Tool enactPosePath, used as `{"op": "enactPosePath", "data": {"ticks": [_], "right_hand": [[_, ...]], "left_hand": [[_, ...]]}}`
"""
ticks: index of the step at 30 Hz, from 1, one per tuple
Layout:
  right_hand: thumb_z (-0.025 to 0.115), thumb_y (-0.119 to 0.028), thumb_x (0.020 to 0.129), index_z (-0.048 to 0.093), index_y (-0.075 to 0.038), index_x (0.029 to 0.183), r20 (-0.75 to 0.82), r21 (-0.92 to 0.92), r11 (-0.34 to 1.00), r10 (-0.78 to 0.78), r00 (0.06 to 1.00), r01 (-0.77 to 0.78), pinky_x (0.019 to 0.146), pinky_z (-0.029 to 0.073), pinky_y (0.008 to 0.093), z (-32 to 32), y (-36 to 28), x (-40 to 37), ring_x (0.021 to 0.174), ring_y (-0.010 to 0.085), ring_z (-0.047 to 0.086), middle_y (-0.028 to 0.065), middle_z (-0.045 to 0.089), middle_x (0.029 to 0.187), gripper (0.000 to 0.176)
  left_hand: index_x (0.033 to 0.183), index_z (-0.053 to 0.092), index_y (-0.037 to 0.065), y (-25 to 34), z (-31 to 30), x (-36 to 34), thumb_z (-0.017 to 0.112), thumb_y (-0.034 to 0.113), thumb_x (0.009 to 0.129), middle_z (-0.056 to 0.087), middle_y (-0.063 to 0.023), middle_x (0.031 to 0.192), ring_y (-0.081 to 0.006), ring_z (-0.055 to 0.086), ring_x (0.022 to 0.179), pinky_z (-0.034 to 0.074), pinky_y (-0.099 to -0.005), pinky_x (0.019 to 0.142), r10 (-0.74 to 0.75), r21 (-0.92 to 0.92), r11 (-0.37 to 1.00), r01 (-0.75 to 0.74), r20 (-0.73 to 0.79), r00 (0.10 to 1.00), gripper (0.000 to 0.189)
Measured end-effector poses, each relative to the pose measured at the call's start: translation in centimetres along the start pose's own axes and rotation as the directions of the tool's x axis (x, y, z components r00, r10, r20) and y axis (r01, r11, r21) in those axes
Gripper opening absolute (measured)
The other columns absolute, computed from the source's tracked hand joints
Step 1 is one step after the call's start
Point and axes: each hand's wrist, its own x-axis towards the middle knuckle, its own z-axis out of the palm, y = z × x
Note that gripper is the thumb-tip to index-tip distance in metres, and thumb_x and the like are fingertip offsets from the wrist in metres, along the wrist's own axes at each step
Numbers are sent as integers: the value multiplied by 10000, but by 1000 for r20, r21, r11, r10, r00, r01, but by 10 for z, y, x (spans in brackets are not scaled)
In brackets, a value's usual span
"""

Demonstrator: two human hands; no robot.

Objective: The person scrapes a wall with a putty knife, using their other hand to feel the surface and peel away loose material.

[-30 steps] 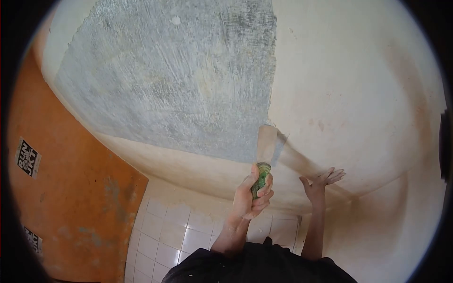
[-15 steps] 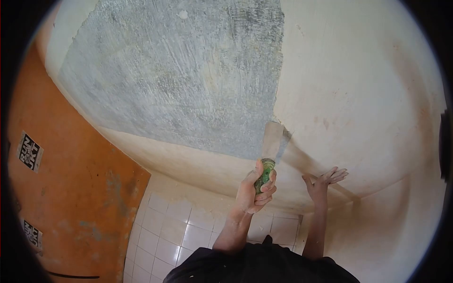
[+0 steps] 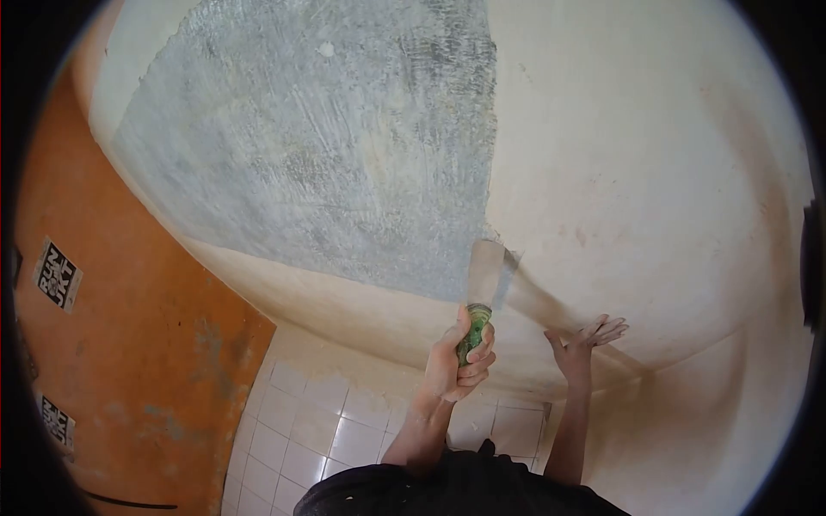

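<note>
Ceiling (image 3: 602,103): grey scraped patch (image 3: 327,155) done, cream paint (image 3: 671,215) left on right | your left hand (image 3: 456,361) grip clenched round green-handled scraper (image 3: 482,284) at patch edge | right hand (image 3: 581,340) spread flat, holding nothing

soft, bright light lit the ceiling (image 3: 602,129) evenly; a faint shadow fell beside the scraper (image 3: 484,267); fisheye bending curved the edges, corners black.
</note>
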Motion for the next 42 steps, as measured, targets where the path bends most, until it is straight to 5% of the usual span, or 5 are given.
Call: {"op": "enactPosePath", "data": {"ticks": [5,8,10,21,42], "right_hand": [[678,-548,757,-198,9,1405,12,16,1000,13,1000,-13,975,-160,666,-4,-8,-5,1262,524,-330,405,-301,1355,1224],[681,-553,752,-209,-3,1406,22,-210,969,-132,991,134,973,-158,671,-4,-5,4,1258,526,-333,396,-307,1357,1233],[688,-547,749,-221,-21,1407,11,6,1000,15,1000,-15,974,-156,669,0,-4,-5,1258,526,-334,387,-310,1362,1239],[689,-542,751,-240,-28,1401,22,-1,1000,-9,1000,9,975,-168,660,-4,-4,-5,1260,517,-339,385,-312,1364,1245],[706,-518,745,-223,-32,1410,-6,4,1000,-5,1000,5,977,-150,669,-1,-4,2,1269,530,-312,388,-301,1369,1241]], "left_hand": [[853,498,26,0,4,-6,305,510,969,343,29,554,-35,194,358,149,-170,274,4,-6,1000,-5,-64,998,534],[850,496,27,-1,1,-6,303,509,970,337,30,553,-32,195,359,147,-172,269,-4,-23,1000,3,-44,999,533],[842,492,28,5,2,-8,302,508,971,337,32,554,-31,197,359,146,-173,270,-14,-13,1000,14,-32,999,532],[803,481,43,15,31,13,294,521,969,324,47,541,-24,195,357,144,-172,282,151,167,974,-152,17,988,540],[844,500,34,34,4,-13,329,486,976,328,42,550,-12,208,363,150,-161,282,46,254,967,-19,-101,994,501]]}}
